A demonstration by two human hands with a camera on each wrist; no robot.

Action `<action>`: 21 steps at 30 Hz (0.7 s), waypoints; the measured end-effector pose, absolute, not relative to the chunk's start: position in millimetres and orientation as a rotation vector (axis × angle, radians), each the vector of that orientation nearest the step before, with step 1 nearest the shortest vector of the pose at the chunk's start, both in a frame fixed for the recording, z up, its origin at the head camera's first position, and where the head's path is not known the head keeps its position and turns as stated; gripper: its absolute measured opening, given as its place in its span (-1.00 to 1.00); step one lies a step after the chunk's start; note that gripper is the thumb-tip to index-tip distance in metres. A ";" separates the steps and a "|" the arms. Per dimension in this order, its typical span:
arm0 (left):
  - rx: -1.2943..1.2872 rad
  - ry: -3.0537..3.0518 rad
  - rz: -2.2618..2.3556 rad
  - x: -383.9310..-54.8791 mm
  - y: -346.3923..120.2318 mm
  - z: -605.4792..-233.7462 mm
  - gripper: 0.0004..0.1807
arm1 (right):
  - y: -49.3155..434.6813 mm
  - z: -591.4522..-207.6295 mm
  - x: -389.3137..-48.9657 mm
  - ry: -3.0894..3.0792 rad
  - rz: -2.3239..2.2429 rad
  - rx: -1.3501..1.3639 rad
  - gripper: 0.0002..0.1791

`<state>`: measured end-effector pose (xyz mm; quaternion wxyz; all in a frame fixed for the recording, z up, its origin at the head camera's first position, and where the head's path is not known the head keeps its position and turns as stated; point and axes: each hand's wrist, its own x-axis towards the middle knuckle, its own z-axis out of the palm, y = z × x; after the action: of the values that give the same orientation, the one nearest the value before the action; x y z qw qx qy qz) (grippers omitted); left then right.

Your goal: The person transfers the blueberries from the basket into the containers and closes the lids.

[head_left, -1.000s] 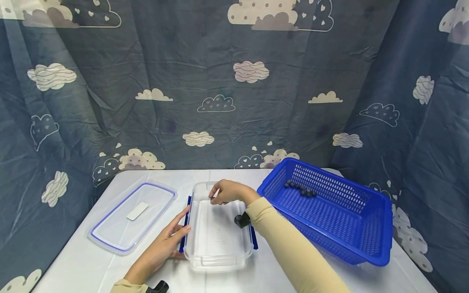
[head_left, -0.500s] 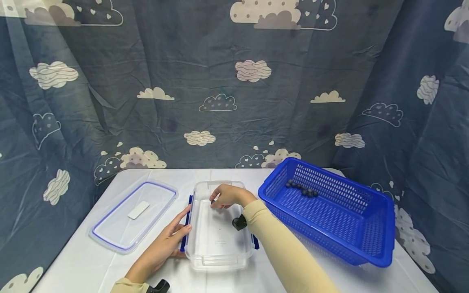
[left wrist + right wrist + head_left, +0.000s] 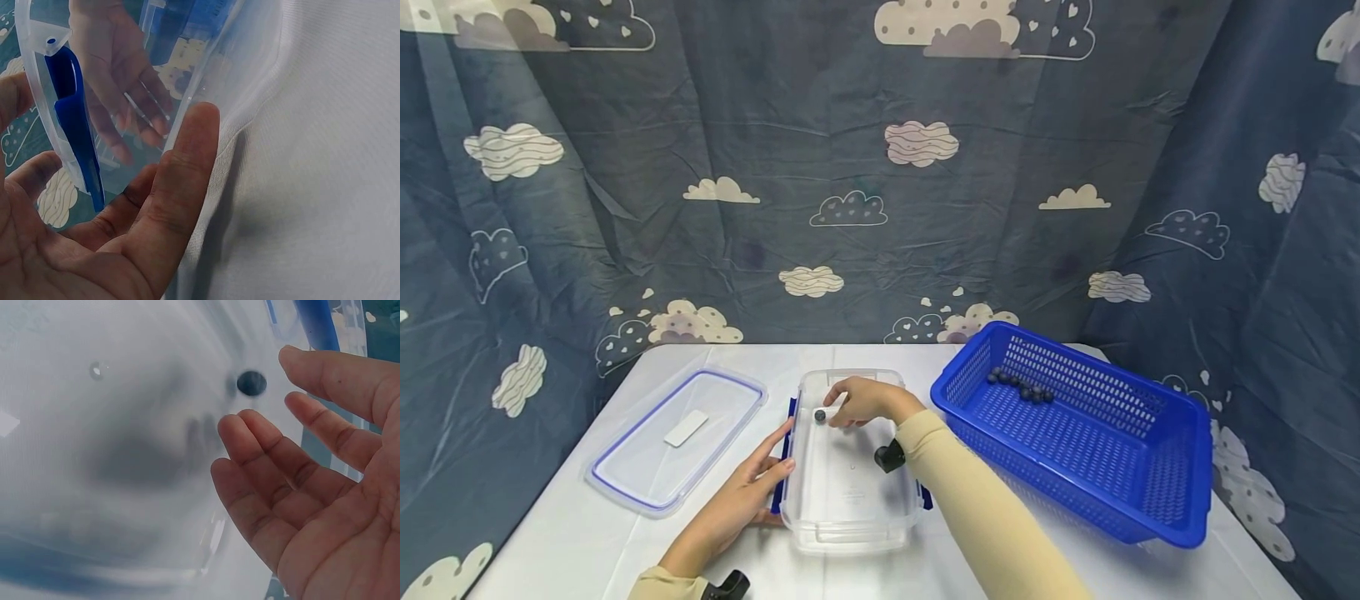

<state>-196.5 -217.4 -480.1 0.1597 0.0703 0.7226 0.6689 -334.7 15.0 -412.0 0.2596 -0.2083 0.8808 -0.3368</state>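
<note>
One blueberry (image 3: 820,416) lies inside the clear plastic container (image 3: 850,508), toward its far left corner. Just right of it is my right hand (image 3: 868,402), reaching into the container with nothing between its fingers. In the right wrist view, the blueberry (image 3: 251,383) sits a short way beyond the relaxed fingertips (image 3: 228,428). My left hand (image 3: 741,496) rests against the container's left side, its fingers spread along the blue clip (image 3: 78,119). Its thumb (image 3: 187,162) lies close to the container wall in the left wrist view.
A blue perforated basket (image 3: 1150,500) stands on the right, with several blueberries (image 3: 1026,389) at its far left. The container's lid (image 3: 677,442), with a blue seal and white label, lies on the white table (image 3: 587,533) to the left. A patterned curtain (image 3: 760,133) hangs behind.
My right hand has let go of the blueberry, which was between its fingers and now lies in the container. The fingers have parted. My left hand keeps its place on the container.
</note>
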 end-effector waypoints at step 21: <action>0.156 2.100 1.903 -196.4 -215.1 -479.0 -0.25 | 55.5 -377.1 -340.6 2.373 -0.980 -0.623 -0.60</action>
<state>-196.4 -215.1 -479.0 0.1513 0.0542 0.7313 0.6628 -340.6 55.5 -377.1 0.2471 -0.2286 0.8703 -0.3596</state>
